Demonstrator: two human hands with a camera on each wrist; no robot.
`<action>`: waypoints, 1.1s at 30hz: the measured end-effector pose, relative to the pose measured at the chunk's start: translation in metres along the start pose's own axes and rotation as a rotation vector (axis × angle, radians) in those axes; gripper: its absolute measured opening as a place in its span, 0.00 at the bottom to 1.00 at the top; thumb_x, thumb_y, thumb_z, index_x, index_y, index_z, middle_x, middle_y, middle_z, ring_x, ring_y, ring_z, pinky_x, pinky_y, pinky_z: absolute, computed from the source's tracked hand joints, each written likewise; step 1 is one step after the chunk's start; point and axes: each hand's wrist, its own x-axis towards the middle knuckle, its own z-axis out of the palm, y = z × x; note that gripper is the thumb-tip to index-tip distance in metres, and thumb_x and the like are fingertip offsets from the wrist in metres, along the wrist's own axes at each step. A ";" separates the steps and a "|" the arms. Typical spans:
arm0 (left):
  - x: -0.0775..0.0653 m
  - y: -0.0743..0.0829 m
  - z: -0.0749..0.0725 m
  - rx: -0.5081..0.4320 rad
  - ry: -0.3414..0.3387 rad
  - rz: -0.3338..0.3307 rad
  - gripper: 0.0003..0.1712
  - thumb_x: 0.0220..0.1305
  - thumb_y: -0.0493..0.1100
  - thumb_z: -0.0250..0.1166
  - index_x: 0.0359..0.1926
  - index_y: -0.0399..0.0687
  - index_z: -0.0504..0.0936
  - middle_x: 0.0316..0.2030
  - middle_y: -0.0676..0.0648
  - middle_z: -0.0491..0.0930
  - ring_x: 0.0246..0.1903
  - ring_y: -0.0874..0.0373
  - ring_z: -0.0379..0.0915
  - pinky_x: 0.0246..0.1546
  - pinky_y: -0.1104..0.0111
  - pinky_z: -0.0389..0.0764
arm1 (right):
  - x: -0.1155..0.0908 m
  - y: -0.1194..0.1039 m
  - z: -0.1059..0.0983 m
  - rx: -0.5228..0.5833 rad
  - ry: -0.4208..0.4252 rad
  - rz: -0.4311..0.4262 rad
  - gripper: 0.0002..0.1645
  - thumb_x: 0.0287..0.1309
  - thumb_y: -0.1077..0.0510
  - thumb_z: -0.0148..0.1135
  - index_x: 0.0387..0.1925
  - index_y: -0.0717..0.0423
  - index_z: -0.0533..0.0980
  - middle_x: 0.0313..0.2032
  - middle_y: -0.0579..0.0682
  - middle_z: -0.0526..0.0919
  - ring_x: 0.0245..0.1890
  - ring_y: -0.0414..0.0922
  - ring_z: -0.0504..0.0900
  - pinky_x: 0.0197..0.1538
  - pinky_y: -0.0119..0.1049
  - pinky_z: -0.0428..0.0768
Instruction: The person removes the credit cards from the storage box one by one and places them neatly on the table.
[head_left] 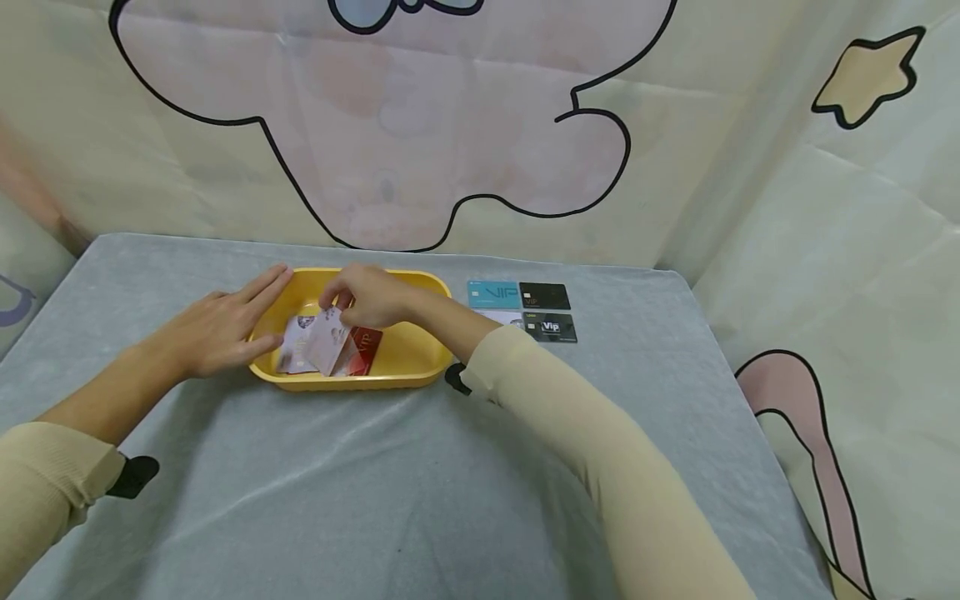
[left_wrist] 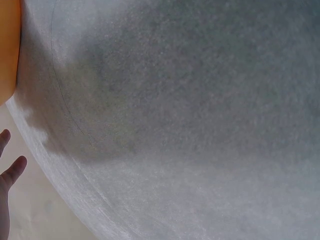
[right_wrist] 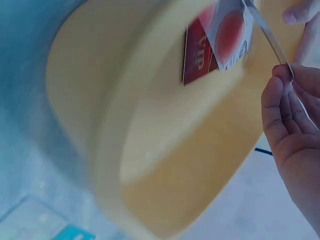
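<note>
Head view shows how the right hand (head_left: 375, 297) pinches a pale card (head_left: 328, 340) inside the yellow tray (head_left: 412, 354), near a white card (head_left: 296, 346) and a red card (head_left: 366, 348). The left hand (head_left: 228, 329) rests at the tray's left end, thumb set well apart from its straight fingers (head_left: 273, 294). On the grey cloth (head_left: 360, 492), right of the tray, lie four cards (head_left: 538, 322) in two rows
</note>
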 end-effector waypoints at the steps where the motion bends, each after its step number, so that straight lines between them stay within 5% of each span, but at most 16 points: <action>1: 0.000 0.000 0.000 -0.001 -0.001 -0.003 0.49 0.68 0.56 0.54 0.79 0.42 0.41 0.77 0.37 0.45 0.54 0.33 0.75 0.57 0.36 0.68 | -0.004 0.000 -0.003 -0.002 -0.001 0.007 0.18 0.64 0.67 0.58 0.55 0.59 0.79 0.48 0.49 0.81 0.47 0.42 0.77 0.47 0.23 0.76; 6: 0.002 0.001 0.000 -0.002 -0.016 -0.012 0.49 0.68 0.56 0.53 0.79 0.42 0.40 0.78 0.38 0.44 0.57 0.33 0.73 0.57 0.36 0.67 | -0.024 0.007 -0.016 0.028 0.035 0.026 0.19 0.65 0.67 0.57 0.57 0.59 0.78 0.50 0.51 0.80 0.47 0.43 0.78 0.48 0.24 0.77; 19: 0.000 0.001 -0.001 -0.006 -0.029 -0.027 0.50 0.68 0.56 0.53 0.79 0.44 0.38 0.78 0.37 0.44 0.58 0.32 0.71 0.58 0.35 0.66 | -0.075 0.028 -0.032 0.170 0.295 0.030 0.22 0.63 0.67 0.60 0.59 0.61 0.76 0.43 0.52 0.82 0.36 0.45 0.82 0.43 0.29 0.82; 33: 0.002 0.003 -0.001 0.010 -0.041 -0.046 0.50 0.68 0.57 0.53 0.79 0.44 0.38 0.78 0.37 0.43 0.58 0.33 0.72 0.59 0.35 0.66 | -0.123 0.066 -0.036 0.348 0.329 0.085 0.25 0.61 0.71 0.59 0.61 0.61 0.72 0.42 0.57 0.75 0.36 0.54 0.84 0.43 0.37 0.85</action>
